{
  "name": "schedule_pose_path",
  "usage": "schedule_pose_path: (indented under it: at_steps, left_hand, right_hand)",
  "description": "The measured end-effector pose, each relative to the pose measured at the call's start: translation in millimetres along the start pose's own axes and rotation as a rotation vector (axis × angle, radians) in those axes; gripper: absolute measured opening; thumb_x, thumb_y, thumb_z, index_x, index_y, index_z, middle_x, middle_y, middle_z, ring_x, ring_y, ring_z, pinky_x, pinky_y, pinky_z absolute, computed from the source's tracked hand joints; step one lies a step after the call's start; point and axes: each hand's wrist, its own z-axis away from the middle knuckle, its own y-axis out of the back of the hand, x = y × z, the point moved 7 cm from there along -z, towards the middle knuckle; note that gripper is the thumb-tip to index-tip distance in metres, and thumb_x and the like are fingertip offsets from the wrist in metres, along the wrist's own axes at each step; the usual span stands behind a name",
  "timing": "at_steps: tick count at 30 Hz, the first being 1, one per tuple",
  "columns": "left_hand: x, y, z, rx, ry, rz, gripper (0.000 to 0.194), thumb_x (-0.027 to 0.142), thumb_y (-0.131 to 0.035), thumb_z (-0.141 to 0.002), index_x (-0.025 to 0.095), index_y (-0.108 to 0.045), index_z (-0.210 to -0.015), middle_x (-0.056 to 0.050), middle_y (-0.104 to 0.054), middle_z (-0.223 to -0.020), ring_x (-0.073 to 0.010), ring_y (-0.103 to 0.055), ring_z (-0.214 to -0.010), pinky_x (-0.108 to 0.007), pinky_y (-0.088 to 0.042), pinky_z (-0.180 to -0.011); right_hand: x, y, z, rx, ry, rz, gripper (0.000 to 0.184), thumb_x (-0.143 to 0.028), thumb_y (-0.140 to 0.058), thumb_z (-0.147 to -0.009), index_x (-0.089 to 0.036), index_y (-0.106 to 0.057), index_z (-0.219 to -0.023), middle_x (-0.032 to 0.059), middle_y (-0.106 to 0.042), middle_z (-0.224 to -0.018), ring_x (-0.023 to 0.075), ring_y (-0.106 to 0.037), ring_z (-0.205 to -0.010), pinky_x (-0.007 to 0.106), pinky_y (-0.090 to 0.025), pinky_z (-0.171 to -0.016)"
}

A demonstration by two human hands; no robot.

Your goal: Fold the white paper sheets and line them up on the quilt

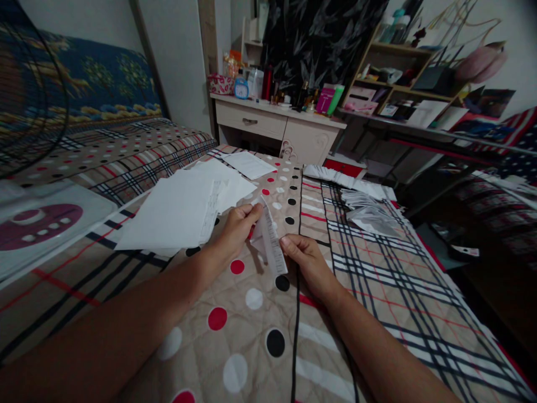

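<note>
Between my hands is a small folded sheet of paper [272, 240] with lines of print along one side. My left hand [240, 224] pinches its upper end between thumb and fingers. Lower down, my right hand [305, 254] grips the near right edge with thumb and forefinger. The paper is held tilted, a little above the dotted bedspread. Left of it, several white sheets [172, 210] lie in an overlapping spread, some with print at the edge. On the right rests a bunch of narrow folded paper pieces [369, 212].
A long white bundle [348, 180] lies beyond the folded pieces. A clear-topped case [50, 224] with a purple picture sits at the left, near a fan [29, 95]. Beyond the bed stand a white dresser [251, 120] holding bottles and a wooden shelf [390, 84].
</note>
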Motion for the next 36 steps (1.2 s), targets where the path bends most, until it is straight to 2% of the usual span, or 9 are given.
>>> schedule_pose_path:
  at_steps: [3, 6, 8, 11, 14, 19, 23, 30, 36]
  left_hand:
    - [2.5, -3.8, 3.3, -0.014, -0.021, -0.029, 0.045, 0.058, -0.071, -0.070, 0.017, -0.056, -0.062, 0.005, -0.044, -0.052, -0.0072, -0.036, -0.046, -0.021, -0.026, -0.043]
    - [6.3, -9.6, 6.3, -0.050, -0.026, -0.047, 0.040, 0.054, -0.068, -0.074, 0.017, -0.057, -0.064, 0.004, -0.049, -0.056, -0.0087, -0.041, -0.050, -0.022, -0.031, -0.047]
    - [13.3, -11.3, 7.4, -0.046, -0.093, -0.075, 0.030, 0.046, -0.068, -0.076, 0.017, -0.060, -0.074, 0.001, -0.058, -0.069, -0.0109, -0.050, -0.060, -0.022, -0.038, -0.055]
    - [28.3, -7.9, 10.7, 0.046, -0.287, -0.202, 0.025, 0.034, -0.070, -0.076, 0.017, -0.060, -0.092, -0.003, -0.064, -0.094, -0.0142, -0.058, -0.083, -0.023, -0.044, -0.071]
    - [30.2, -12.5, 15.7, 0.036, -0.354, -0.312, 0.022, 0.029, -0.069, -0.078, 0.017, -0.058, -0.093, -0.005, -0.062, -0.100, -0.0153, -0.058, -0.090, -0.024, -0.045, -0.075]
    - [3.3, -33.7, 22.7, -0.187, -0.085, -0.142, 0.025, 0.029, -0.068, -0.077, 0.017, -0.057, -0.096, -0.004, -0.065, -0.092, -0.0148, -0.063, -0.077, -0.025, -0.049, -0.066]
    - [-10.6, -38.6, 25.6, -0.206, 0.115, 0.036, 0.030, 0.034, -0.071, -0.074, 0.017, -0.058, -0.095, -0.002, -0.067, -0.084, -0.0127, -0.063, -0.063, -0.024, -0.051, -0.059]
    - [-13.9, -36.0, 23.2, -0.170, 0.156, 0.116, 0.035, 0.031, -0.080, -0.065, 0.016, -0.060, -0.090, -0.001, -0.068, -0.079, -0.0107, -0.062, -0.059, -0.021, -0.050, -0.054]
    - [-11.6, -34.4, 23.1, -0.142, 0.122, 0.109, 0.028, 0.026, -0.078, -0.068, 0.016, -0.059, -0.087, 0.000, -0.066, -0.075, -0.0103, -0.063, -0.059, -0.020, -0.050, -0.054]
  right_hand:
    - [-1.2, -3.1, 0.0, -0.007, 0.005, 0.002, 0.033, -0.047, -0.068, -0.079, -0.017, -0.060, -0.069, -0.0028, -0.052, -0.057, 0.0090, -0.045, -0.049, 0.023, -0.035, -0.049]
    - [-5.7, -3.4, 0.1, 0.029, 0.035, 0.085, 0.028, -0.041, -0.069, -0.077, -0.016, -0.060, -0.067, -0.0026, -0.053, -0.055, 0.0091, -0.045, -0.048, 0.023, -0.035, -0.048]
    - [-11.0, 3.3, 0.1, 0.129, 0.091, 0.170, 0.026, -0.036, -0.067, -0.077, -0.017, -0.057, -0.063, -0.0031, -0.052, -0.053, 0.0088, -0.043, -0.047, 0.023, -0.033, -0.048]
    - [-23.8, 22.6, 4.7, 0.388, 0.246, 0.298, 0.022, -0.029, -0.063, -0.078, -0.017, -0.056, -0.061, -0.0034, -0.049, -0.055, 0.0093, -0.042, -0.051, 0.023, -0.033, -0.050]
    - [-31.7, 33.4, 10.2, 0.522, 0.342, 0.392, 0.022, -0.028, -0.059, -0.082, -0.018, -0.056, -0.062, -0.0028, -0.049, -0.058, 0.0106, -0.043, -0.056, 0.024, -0.035, -0.054]
    - [-37.4, 22.2, 11.8, 0.402, 0.428, 0.433, 0.026, -0.031, -0.059, -0.086, -0.019, -0.054, -0.063, 0.0005, -0.055, -0.069, 0.0139, -0.051, -0.068, 0.026, -0.040, -0.066]
    - [-38.6, 13.4, 10.8, 0.306, 0.431, 0.349, 0.028, -0.036, -0.056, -0.090, -0.019, -0.056, -0.067, 0.0011, -0.056, -0.072, 0.0148, -0.052, -0.070, 0.027, -0.042, -0.068]
    - [-40.8, 10.3, 9.0, 0.248, 0.455, 0.313, 0.027, -0.035, -0.053, -0.092, -0.019, -0.060, -0.071, 0.0018, -0.056, -0.074, 0.0154, -0.053, -0.072, 0.028, -0.043, -0.072]
    - [-36.8, 13.2, 7.6, 0.258, 0.407, 0.253, 0.025, -0.036, -0.054, -0.091, -0.019, -0.061, -0.074, 0.0003, -0.056, -0.072, 0.0139, -0.052, -0.068, 0.026, -0.042, -0.066]
